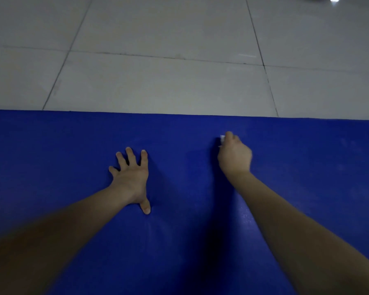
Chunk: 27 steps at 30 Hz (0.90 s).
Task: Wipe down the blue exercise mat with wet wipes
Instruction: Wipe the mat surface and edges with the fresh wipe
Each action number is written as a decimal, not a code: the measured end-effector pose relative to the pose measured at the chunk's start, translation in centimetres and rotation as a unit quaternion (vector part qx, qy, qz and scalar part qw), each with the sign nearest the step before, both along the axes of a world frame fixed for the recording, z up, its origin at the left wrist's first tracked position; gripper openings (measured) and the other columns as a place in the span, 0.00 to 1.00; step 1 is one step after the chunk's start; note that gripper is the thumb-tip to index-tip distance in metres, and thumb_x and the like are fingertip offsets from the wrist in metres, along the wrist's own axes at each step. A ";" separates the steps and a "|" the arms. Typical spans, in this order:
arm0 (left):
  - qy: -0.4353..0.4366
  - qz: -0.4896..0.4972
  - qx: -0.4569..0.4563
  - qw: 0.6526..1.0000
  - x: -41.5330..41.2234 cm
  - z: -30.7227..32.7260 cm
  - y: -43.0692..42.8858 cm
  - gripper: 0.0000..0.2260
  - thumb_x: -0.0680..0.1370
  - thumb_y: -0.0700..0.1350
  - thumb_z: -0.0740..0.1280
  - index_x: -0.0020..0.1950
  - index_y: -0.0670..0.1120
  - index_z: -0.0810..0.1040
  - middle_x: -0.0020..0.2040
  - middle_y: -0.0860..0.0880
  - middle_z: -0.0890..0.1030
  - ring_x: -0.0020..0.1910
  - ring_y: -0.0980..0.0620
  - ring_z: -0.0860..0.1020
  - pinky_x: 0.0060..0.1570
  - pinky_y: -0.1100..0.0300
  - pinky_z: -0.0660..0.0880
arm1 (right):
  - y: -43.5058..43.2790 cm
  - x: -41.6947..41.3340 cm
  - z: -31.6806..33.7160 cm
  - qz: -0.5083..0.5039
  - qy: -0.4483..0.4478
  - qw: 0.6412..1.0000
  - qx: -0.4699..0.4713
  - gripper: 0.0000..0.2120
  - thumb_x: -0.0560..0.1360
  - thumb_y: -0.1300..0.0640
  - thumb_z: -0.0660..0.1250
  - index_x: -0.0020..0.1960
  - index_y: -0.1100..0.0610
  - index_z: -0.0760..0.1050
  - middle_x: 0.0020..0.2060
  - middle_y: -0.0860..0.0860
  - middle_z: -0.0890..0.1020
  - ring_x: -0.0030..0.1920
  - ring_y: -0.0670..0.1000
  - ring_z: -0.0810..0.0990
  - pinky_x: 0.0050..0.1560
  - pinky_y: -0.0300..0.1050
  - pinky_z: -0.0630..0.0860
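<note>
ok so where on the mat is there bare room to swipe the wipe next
Bare mat stretches left of the left hand to the picture's edge, and right of the right hand, which grips the wet wipe. The strip between both hands is the tightest.

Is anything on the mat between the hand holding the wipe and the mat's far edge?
Nothing visible. The right hand grips the white wipe on the blue mat, and the strip ahead to the far edge is bare. The left hand rests flat well to the side, out of that path.
</note>
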<state>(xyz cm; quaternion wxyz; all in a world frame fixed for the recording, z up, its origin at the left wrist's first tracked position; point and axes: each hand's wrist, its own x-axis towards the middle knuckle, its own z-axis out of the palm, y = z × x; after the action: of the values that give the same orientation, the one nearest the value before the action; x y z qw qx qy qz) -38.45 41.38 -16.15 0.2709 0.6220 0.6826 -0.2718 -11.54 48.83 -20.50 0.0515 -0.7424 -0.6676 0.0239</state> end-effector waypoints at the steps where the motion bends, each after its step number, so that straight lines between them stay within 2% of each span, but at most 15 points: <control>1: 0.001 -0.001 0.000 1.000 0.0 0.0 0.0 0.78 0.55 0.60 0.86 0.78 0.46 0.24 0.76 0.35 0.26 0.77 0.28 0.33 0.74 0.29 0.50 | -0.1 -1.9 0.1 0.015 0.007 1.000 -0.002 0.09 0.85 0.55 0.56 0.58 0.59 0.70 0.47 0.55 0.79 0.32 0.52 0.69 0.27 0.44 0.55; 4: 0.006 -0.004 -0.001 1.000 0.1 0.2 -0.1 0.77 0.55 0.60 0.85 0.77 0.46 0.24 0.76 0.35 0.26 0.77 0.28 0.34 0.74 0.29 0.51 | -0.4 -6.9 0.2 0.066 0.011 0.998 -0.019 0.08 0.85 0.56 0.57 0.59 0.57 0.70 0.47 0.52 0.78 0.33 0.51 0.70 0.27 0.44 0.58; 6: 0.004 -0.002 -0.004 1.000 0.1 0.4 -0.1 0.78 0.55 0.60 0.85 0.77 0.47 0.24 0.76 0.35 0.26 0.77 0.28 0.33 0.74 0.29 0.51 | -0.6 -8.5 -0.2 0.106 0.013 0.994 -0.019 0.07 0.84 0.56 0.58 0.58 0.58 0.71 0.44 0.52 0.78 0.31 0.50 0.69 0.26 0.44 0.58; 10: 0.004 0.001 -0.002 1.000 0.2 0.6 -0.2 0.78 0.54 0.60 0.86 0.78 0.48 0.25 0.77 0.36 0.27 0.77 0.29 0.33 0.74 0.29 0.52 | -0.2 -6.7 -0.4 0.144 0.016 0.989 0.035 0.10 0.81 0.54 0.67 0.45 0.58 0.73 0.31 0.53 0.77 0.21 0.52 0.67 0.24 0.38 0.51; 11: 0.004 0.003 -0.002 1.000 0.2 0.6 -0.1 0.78 0.54 0.60 0.86 0.78 0.48 0.25 0.77 0.36 0.27 0.77 0.29 0.34 0.74 0.29 0.52 | 0.1 -5.4 -0.4 0.141 0.014 0.989 0.051 0.10 0.81 0.54 0.67 0.44 0.59 0.74 0.31 0.54 0.78 0.22 0.54 0.71 0.25 0.39 0.52; 13: -0.001 0.004 -0.001 1.000 0.2 0.7 -0.2 0.78 0.53 0.60 0.86 0.78 0.48 0.26 0.77 0.36 0.27 0.77 0.29 0.34 0.74 0.29 0.52 | 0.8 -2.3 -0.3 0.117 -0.005 0.993 0.035 0.10 0.83 0.52 0.62 0.49 0.59 0.75 0.38 0.55 0.81 0.30 0.58 0.79 0.27 0.43 0.58; 14: -0.004 0.003 0.000 1.000 0.3 0.8 -0.2 0.78 0.53 0.60 0.86 0.78 0.48 0.26 0.77 0.36 0.27 0.77 0.29 0.34 0.74 0.29 0.52 | 1.1 -0.4 -0.1 0.091 -0.017 0.995 0.021 0.11 0.84 0.52 0.60 0.52 0.59 0.74 0.42 0.56 0.82 0.34 0.58 0.80 0.29 0.45 0.60; 20: -0.005 0.006 0.003 1.000 0.3 0.7 -0.1 0.78 0.53 0.60 0.86 0.78 0.48 0.26 0.77 0.36 0.27 0.77 0.29 0.34 0.74 0.29 0.52 | 2.1 9.9 0.4 -0.051 -0.060 0.997 -0.007 0.10 0.84 0.54 0.59 0.57 0.61 0.70 0.47 0.59 0.80 0.34 0.56 0.71 0.30 0.44 0.60; 24: -0.006 0.004 0.002 1.000 0.2 0.7 0.0 0.78 0.53 0.59 0.86 0.78 0.47 0.26 0.77 0.36 0.27 0.77 0.28 0.34 0.74 0.29 0.52 | 2.5 8.5 -0.2 -0.076 -0.050 0.996 -0.002 0.09 0.84 0.57 0.58 0.61 0.61 0.68 0.48 0.59 0.79 0.35 0.56 0.71 0.30 0.45 0.59; 27: -0.002 0.002 -0.001 1.000 0.3 0.6 0.0 0.78 0.54 0.59 0.86 0.78 0.47 0.25 0.77 0.35 0.27 0.77 0.28 0.34 0.74 0.28 0.51 | 2.6 4.2 -0.9 -0.024 -0.018 0.999 0.017 0.09 0.85 0.57 0.56 0.61 0.61 0.68 0.48 0.58 0.79 0.35 0.56 0.72 0.30 0.45 0.60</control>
<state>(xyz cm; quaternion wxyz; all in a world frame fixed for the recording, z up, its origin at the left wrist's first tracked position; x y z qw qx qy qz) -38.15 41.40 -15.50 0.2735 0.6207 0.6832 -0.2705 -7.32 51.46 -21.39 0.0523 -0.7577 -0.6505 -0.0020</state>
